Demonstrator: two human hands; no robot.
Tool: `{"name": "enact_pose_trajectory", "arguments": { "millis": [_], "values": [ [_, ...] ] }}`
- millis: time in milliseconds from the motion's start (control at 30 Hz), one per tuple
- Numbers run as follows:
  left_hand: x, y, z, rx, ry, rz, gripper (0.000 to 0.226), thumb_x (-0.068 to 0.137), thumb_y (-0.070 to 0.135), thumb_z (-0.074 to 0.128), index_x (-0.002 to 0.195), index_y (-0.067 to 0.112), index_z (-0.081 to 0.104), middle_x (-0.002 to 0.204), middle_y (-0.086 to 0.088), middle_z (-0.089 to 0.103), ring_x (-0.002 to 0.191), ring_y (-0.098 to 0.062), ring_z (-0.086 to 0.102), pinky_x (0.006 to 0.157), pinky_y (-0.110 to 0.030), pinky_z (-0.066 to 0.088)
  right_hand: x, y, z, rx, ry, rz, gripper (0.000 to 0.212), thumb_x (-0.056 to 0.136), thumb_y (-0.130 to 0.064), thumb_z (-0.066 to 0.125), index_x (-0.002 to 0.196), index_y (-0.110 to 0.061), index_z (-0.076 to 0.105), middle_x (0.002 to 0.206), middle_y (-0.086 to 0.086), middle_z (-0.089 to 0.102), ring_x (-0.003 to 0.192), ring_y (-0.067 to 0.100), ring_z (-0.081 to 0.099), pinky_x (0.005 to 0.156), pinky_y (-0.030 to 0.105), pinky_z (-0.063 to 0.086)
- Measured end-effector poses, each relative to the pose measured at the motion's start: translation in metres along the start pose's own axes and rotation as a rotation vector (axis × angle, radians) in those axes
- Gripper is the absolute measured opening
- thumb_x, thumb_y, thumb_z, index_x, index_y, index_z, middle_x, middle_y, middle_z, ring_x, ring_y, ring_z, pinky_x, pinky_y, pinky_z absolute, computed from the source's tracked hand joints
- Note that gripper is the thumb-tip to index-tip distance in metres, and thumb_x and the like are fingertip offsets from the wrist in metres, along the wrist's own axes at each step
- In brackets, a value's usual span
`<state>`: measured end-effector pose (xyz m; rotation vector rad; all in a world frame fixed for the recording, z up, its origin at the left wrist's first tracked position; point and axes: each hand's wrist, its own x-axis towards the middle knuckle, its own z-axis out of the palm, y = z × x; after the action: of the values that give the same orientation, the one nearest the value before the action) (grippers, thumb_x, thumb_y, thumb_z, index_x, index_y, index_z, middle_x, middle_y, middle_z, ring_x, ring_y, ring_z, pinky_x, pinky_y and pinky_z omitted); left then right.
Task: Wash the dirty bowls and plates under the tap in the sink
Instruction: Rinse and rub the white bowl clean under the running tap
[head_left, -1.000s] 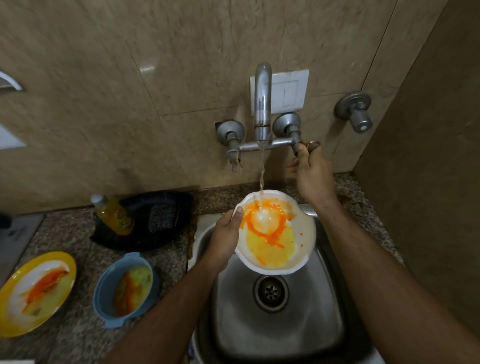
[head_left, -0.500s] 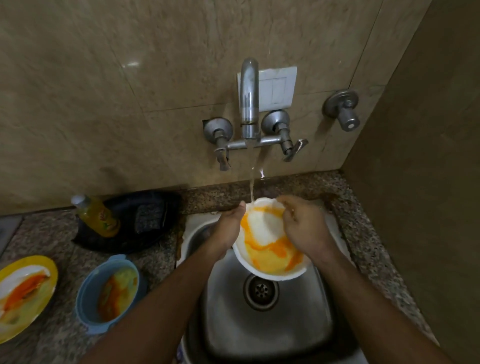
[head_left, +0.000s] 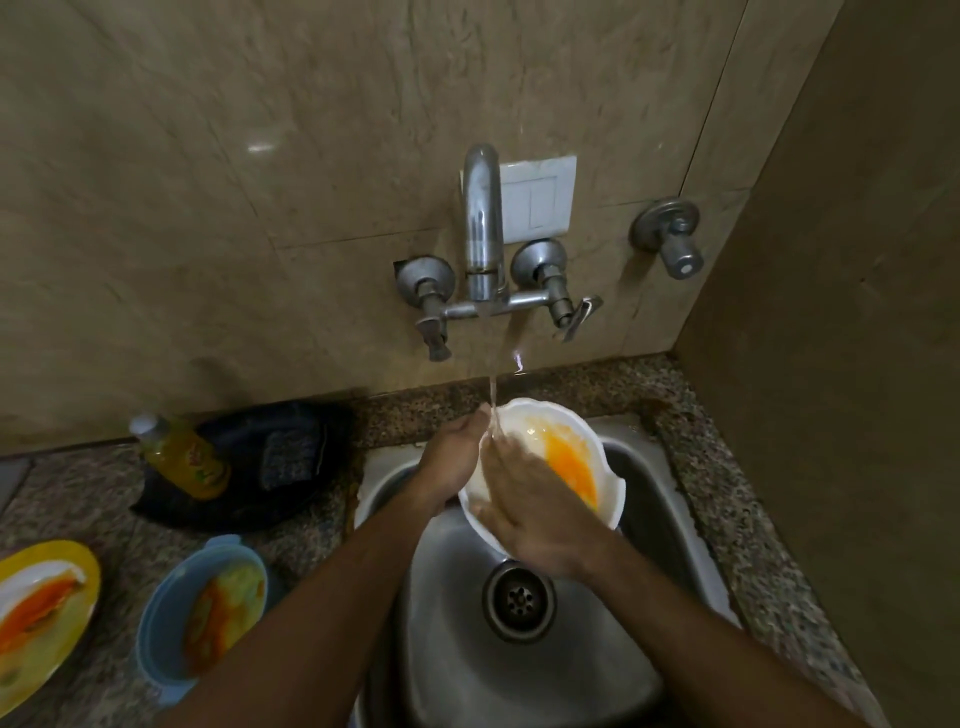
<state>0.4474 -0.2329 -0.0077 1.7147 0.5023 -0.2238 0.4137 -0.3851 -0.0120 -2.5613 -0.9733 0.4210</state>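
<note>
A white bowl (head_left: 576, 441) smeared with orange and yellow sauce is held over the steel sink (head_left: 644, 597), tilted toward the right. My left hand (head_left: 449, 460) grips its left rim. My right hand (head_left: 530, 504) lies flat inside the bowl with its fingers spread on the inner surface. Water runs from the wall tap (head_left: 483, 234) onto the bowl's back edge and my right fingers. On the counter at left wait a blue bowl (head_left: 171, 629) and a yellow plate (head_left: 41, 618), both with orange residue.
A yellow soap bottle (head_left: 182, 457) and a scrub pad (head_left: 288, 457) sit in a black tray (head_left: 244, 499) left of the sink. The drain (head_left: 518, 597) is open below the bowl. A spare wall valve (head_left: 670, 239) is at right, near the side wall.
My right hand left the tap handle, came down and now rubs inside the bowl. The sauce has spread and thinned under the running water.
</note>
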Motion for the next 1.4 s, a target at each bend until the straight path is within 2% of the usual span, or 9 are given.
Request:
{"name": "enact_pose_trajectory", "arguments": {
  "millis": [167,300,433,600,767,1133,1233,1300,1400],
  "values": [
    [-0.003,0.003,-0.003,-0.007,0.016,0.042,0.038,0.098,0.049,0.049,0.091,0.021,0.075,0.094,-0.004,0.076,0.095,-0.023,0.070,0.097,-0.043,0.051,0.003,0.007,0.002,0.027,0.053,0.023,0.092,0.083,-0.077,-0.009,0.157,-0.022,-0.007,0.164,-0.005,-0.013,0.151,0.012,-0.012,0.123,0.040,0.008],
    [-0.006,0.006,-0.002,-0.053,0.028,0.026,0.036,0.099,0.047,0.050,0.092,0.021,0.074,0.089,-0.001,0.075,0.089,-0.019,0.071,0.090,-0.036,0.053,0.006,-0.011,0.002,0.127,0.024,-0.079,0.081,0.095,-0.068,0.021,0.158,-0.024,-0.005,0.166,-0.001,-0.007,0.152,0.013,-0.002,0.122,0.034,0.011],
    [-0.007,0.003,-0.009,-0.005,0.019,0.037,0.041,0.095,0.055,0.051,0.099,0.023,0.076,0.090,-0.002,0.077,0.091,-0.023,0.072,0.092,-0.043,0.055,0.006,0.020,-0.005,-0.044,0.072,-0.008,0.091,0.083,-0.073,-0.013,0.158,-0.024,0.002,0.164,-0.008,-0.007,0.152,0.013,-0.006,0.123,0.040,0.008],
    [-0.015,0.020,-0.014,0.252,0.089,0.180,0.046,0.101,0.048,0.041,0.100,0.017,0.074,0.095,-0.001,0.073,0.092,-0.020,0.066,0.086,-0.034,0.049,0.006,0.027,0.018,-0.106,0.195,0.201,0.078,0.095,-0.059,0.010,0.158,-0.012,0.006,0.165,0.005,0.001,0.153,0.021,0.002,0.124,0.042,0.008],
    [-0.023,0.027,-0.024,0.478,0.147,0.268,0.049,0.102,0.052,0.034,0.103,0.019,0.071,0.100,-0.001,0.071,0.094,-0.020,0.063,0.087,-0.036,0.047,-0.003,0.022,0.013,-0.114,0.123,0.012,0.067,0.102,-0.049,0.023,0.158,-0.017,0.006,0.165,0.004,-0.001,0.153,0.019,-0.001,0.119,0.030,-0.006],
    [-0.027,0.040,-0.040,0.519,0.206,0.366,0.047,0.101,0.053,0.034,0.104,0.023,0.071,0.095,0.003,0.070,0.093,-0.021,0.064,0.090,-0.035,0.049,0.009,0.026,0.010,-0.088,0.210,0.060,0.068,0.098,-0.050,0.017,0.158,-0.018,0.007,0.164,-0.001,-0.005,0.150,0.021,0.017,0.121,0.037,0.022],
    [-0.026,0.039,-0.041,0.588,0.195,0.404,0.048,0.100,0.055,0.035,0.105,0.023,0.071,0.101,0.000,0.073,0.098,-0.022,0.065,0.092,-0.037,0.050,0.003,0.027,0.004,-0.015,0.223,0.028,0.059,0.098,-0.042,0.036,0.155,-0.029,0.027,0.162,-0.001,0.026,0.139,0.018,0.040,0.108,0.034,0.040],
    [-0.022,0.036,-0.044,0.581,0.159,0.392,0.048,0.099,0.056,0.037,0.110,0.025,0.072,0.106,0.003,0.073,0.100,-0.019,0.065,0.097,-0.038,0.049,0.001,0.036,0.000,0.142,0.487,0.169,0.048,0.093,-0.032,0.055,0.140,-0.033,0.050,0.139,-0.002,0.057,0.123,0.018,0.057,0.097,0.032,0.048],
    [-0.017,0.034,-0.046,0.497,0.028,0.333,0.048,0.097,0.059,0.040,0.099,0.023,0.073,0.094,0.007,0.074,0.092,-0.014,0.067,0.094,-0.043,0.052,0.010,0.043,-0.015,0.497,0.613,0.451,0.052,0.086,-0.030,0.072,0.133,-0.024,0.050,0.125,-0.004,0.053,0.109,0.017,0.056,0.086,0.037,0.054]
  ]
}}
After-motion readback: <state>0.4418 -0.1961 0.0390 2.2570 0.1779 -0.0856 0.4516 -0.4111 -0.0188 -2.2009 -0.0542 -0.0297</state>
